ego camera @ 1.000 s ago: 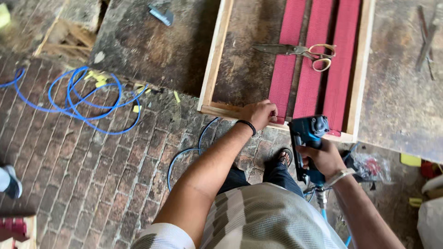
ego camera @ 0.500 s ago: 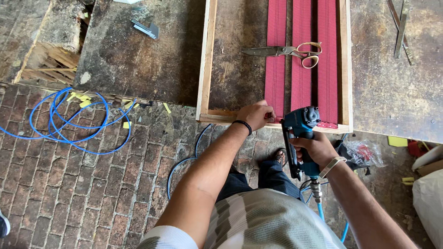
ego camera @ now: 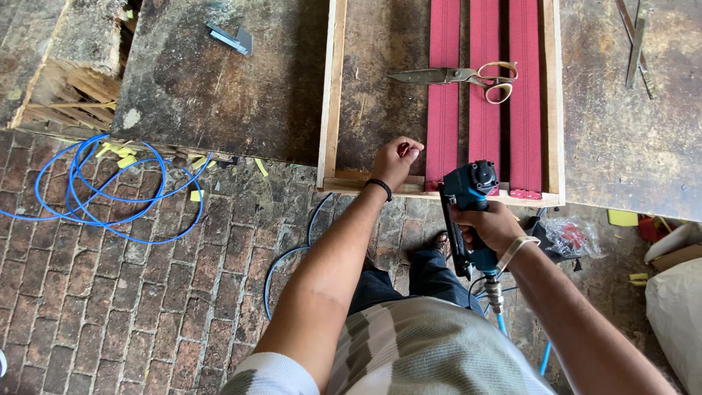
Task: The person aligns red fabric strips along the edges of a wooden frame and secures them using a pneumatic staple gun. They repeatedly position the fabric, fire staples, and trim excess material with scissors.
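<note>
Three dark red ribbed webbing strips (ego camera: 485,95) lay inside a pale wooden frame (ego camera: 333,95) on a dark brown, stained bench (ego camera: 212,95). The scissors (ego camera: 468,75) had gold-coloured handles. The staple gun (ego camera: 468,212) was teal and black. A bright blue hose (ego camera: 95,190) coiled over reddish-brown brick paving (ego camera: 110,307).

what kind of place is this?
Likely an upholstery or furniture workshop. A wooden frame strung with red webbing strips lies on a worn workbench; the right hand holds a blue pneumatic stapler fed by a blue air hose coiled on the brick floor.
</note>
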